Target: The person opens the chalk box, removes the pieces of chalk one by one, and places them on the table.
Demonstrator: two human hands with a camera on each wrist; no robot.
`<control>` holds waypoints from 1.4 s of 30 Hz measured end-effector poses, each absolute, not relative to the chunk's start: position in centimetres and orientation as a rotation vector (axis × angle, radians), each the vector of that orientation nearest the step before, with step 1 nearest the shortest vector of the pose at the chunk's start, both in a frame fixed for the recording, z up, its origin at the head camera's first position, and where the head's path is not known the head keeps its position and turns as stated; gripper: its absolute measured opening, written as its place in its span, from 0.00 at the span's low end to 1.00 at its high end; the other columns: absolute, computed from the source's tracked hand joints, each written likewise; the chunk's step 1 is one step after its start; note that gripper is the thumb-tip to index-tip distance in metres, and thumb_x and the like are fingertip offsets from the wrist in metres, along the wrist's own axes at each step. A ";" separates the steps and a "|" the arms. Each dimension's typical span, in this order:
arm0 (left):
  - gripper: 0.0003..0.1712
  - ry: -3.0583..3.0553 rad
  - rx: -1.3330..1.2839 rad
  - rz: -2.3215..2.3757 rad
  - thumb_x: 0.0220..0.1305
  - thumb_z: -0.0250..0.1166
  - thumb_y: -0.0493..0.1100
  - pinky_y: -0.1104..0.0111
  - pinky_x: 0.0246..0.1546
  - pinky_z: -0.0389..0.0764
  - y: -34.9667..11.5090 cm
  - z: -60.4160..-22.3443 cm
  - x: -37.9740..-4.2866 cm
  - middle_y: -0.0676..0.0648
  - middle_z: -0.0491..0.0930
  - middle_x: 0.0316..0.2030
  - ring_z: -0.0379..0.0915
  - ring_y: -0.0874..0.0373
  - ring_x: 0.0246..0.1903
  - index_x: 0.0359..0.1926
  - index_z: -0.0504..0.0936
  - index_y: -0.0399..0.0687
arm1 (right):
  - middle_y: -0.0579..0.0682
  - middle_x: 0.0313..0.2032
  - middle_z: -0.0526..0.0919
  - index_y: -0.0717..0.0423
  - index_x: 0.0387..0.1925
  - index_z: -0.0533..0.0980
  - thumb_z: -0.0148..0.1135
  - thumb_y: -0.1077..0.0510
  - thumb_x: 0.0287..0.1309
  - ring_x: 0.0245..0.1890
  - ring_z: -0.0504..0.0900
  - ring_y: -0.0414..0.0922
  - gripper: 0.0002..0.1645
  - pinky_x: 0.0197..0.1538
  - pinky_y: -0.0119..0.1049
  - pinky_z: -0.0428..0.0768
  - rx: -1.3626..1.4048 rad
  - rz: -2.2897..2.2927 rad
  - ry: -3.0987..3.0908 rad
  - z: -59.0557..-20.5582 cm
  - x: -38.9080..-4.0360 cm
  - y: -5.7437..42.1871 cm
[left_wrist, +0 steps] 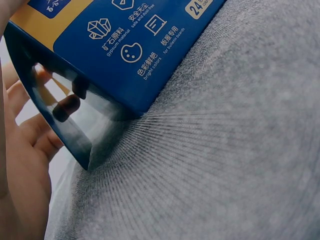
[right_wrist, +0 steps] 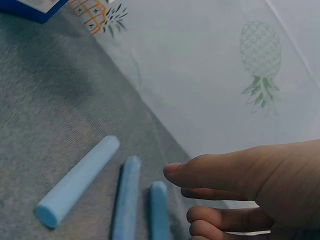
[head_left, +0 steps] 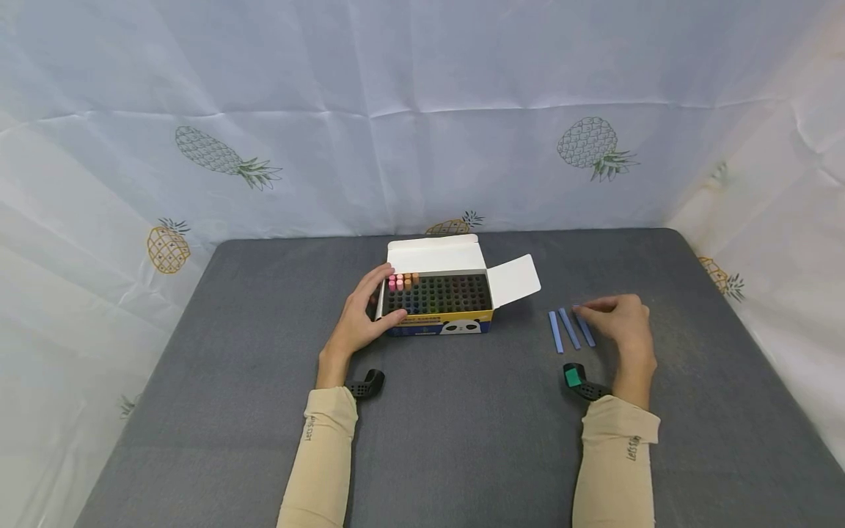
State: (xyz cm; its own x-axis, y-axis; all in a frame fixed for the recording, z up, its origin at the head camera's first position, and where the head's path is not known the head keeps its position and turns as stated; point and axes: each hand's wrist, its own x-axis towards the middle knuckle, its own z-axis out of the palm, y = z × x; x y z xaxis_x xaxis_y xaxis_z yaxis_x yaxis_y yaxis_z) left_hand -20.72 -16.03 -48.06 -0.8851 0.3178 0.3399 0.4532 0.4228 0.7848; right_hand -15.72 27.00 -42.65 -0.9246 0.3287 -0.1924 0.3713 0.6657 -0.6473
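The chalk box, blue and yellow with a panda face, stands with its lid raised. Several pink and orange chalk sticks stand in the far left corner of its black holed insert. My left hand holds the box's left end, thumb at the near edge and fingers at the far corner. In the left wrist view those fingers lie partly behind a side flap. Three blue chalk sticks lie side by side on the table. My right hand is at the far end of the rightmost stick, its fingertips just beside it.
The box's white lid stands up at the back, and a white right flap sticks out toward the blue sticks. A dark grey cloth covers the table. Behind it hangs a pale curtain printed with pineapples.
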 end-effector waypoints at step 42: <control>0.45 -2.525 -0.692 -1.447 0.61 0.68 0.66 0.45 0.56 0.73 -16.1 -48.4 -21.0 0.49 0.61 0.78 0.63 0.47 0.73 0.76 0.66 0.60 | 0.17 0.31 0.79 0.60 0.46 0.88 0.73 0.56 0.60 0.34 0.81 0.19 0.16 0.44 0.16 0.76 0.176 -1.843 3.094 -39.0 -16.6 22.5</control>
State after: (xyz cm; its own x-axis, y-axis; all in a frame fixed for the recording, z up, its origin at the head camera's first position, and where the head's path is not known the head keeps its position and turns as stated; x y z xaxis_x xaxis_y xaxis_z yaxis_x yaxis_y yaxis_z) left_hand -21.00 -16.07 -48.43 -0.8822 0.3159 0.3492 0.4610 0.4283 0.7772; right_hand -16.55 22.51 -39.00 -0.8898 0.3081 0.3367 -0.1493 0.5006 -0.8527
